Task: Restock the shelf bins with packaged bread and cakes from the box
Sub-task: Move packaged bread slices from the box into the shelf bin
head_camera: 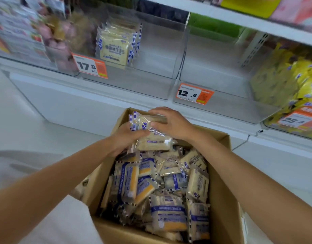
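An open cardboard box (220, 182) stands on the floor below the shelf, filled with several clear-wrapped bread packs (162, 194) printed in blue. Over its far end both hands hold a small stack of bread packs (151, 136). My left hand (126, 138) grips the stack from the left and below. My right hand (171, 123) curls over its top and right side. Straight ahead, the clear bin with the 17.8 tag (132, 85) holds several of the same packs (116, 44) standing upright at its left. The bin with the 12.8 tag (222, 103) has nothing in it.
Pink and brown wrapped cakes (55, 36) fill the bin at the left. Yellow packages (292, 80) fill the bin at the right with a 25.8 tag. An upper shelf edge (239, 16) overhangs the bins. White floor surrounds the box.
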The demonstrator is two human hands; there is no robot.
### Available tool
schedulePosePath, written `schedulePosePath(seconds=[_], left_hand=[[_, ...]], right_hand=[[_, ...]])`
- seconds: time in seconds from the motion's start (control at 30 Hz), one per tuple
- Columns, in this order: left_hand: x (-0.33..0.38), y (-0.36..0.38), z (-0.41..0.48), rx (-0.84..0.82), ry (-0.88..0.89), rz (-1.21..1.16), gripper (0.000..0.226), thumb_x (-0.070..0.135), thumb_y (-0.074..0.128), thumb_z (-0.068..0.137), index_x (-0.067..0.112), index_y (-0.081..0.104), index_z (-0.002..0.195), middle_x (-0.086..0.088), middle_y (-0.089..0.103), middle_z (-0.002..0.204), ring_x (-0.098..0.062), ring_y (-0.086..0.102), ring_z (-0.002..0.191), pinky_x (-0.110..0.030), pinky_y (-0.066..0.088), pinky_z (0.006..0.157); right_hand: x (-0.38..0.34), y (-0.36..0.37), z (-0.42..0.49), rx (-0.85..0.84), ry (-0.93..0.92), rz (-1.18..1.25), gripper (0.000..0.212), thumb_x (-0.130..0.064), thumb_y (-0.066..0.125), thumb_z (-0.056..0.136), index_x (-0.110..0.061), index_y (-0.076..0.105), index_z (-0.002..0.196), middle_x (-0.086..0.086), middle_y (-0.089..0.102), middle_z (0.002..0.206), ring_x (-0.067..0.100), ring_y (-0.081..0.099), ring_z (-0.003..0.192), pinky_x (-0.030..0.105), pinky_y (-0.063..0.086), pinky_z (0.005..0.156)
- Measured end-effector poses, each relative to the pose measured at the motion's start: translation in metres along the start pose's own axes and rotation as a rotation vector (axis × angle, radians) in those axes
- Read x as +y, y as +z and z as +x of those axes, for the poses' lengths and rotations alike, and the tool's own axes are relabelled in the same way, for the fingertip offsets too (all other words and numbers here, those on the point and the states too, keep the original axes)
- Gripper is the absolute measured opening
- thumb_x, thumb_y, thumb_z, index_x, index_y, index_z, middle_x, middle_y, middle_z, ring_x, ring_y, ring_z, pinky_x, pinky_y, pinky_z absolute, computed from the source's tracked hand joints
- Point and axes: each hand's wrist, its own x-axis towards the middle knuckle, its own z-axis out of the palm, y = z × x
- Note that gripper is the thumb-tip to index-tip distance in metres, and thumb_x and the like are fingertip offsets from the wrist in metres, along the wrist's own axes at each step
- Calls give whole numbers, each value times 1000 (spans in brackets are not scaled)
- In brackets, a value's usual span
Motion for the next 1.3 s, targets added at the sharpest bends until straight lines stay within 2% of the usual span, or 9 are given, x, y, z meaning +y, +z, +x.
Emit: schedulePosePath(seconds=[0.1,0.23,0.33,0.4,0.5,0.67,0.83,1.1,1.3], left_hand=[[29,-33,-3,41,59,72,21,21,69,90,22,67,110,-1,76,100,-21,70,98,-39,54,93],[82,-80,-1,194,197,232,26,26,79,82,16,63,101,6,62,76,3,55,53,-15,39,51],[120,-123,3,313,400,373,55,33,88,70,14,58,111,12,59,85,4,54,66,-8,42,62],[134,-152,9,381,499,360,73,37,91,59,19,58,121,12,66,108,0,63,93,-22,53,84],[129,-191,30,614,562,375,37,25,80,70,27,62,103,20,66,92,2,62,88,-23,53,82],[113,-224,75,967,561,475,20,28,70,86,25,61,103,-1,58,95,-11,51,67,-37,50,68],[103,-232,97,1028,612,614,22,25,69,89,25,57,108,0,57,106,-19,53,81,-33,46,64],[95,-239,109,1056,683,589,22,22,66,91,21,59,111,5,55,96,-8,43,71,-19,31,55],[95,-237,107,1070,680,587,20,21,67,90,22,59,108,8,49,90,-6,41,69,-18,29,53]], right_hand=[[-34,-17,21,-82,15,-205,88,-43,76,80,-25,29,152,3,46,147,20,43,133,31,33,110],[-89,-44,57,68,-172,-542,72,-53,73,78,-15,49,134,3,50,116,24,49,112,35,41,93],[-121,-73,83,249,-265,-542,56,-53,70,80,-16,56,119,-4,40,104,20,48,100,32,39,77],[-135,-92,101,356,-298,-501,49,-48,72,80,-16,55,113,-4,41,107,17,47,96,32,37,74],[-145,-111,133,415,-311,-522,47,-46,73,81,-17,50,111,-4,52,104,21,53,89,36,40,72],[-128,-92,219,281,-156,-490,59,-46,76,76,-24,50,124,1,66,109,25,63,96,41,52,81],[-90,-40,275,180,-169,-823,92,-55,63,84,-18,17,154,9,40,146,30,41,131,44,31,108],[-90,-24,293,395,-348,-923,96,-54,58,84,-14,9,156,7,32,150,26,35,132,41,24,107],[-83,-23,294,263,-324,-906,99,-65,57,83,-32,0,156,4,18,160,24,20,143,47,17,112]])
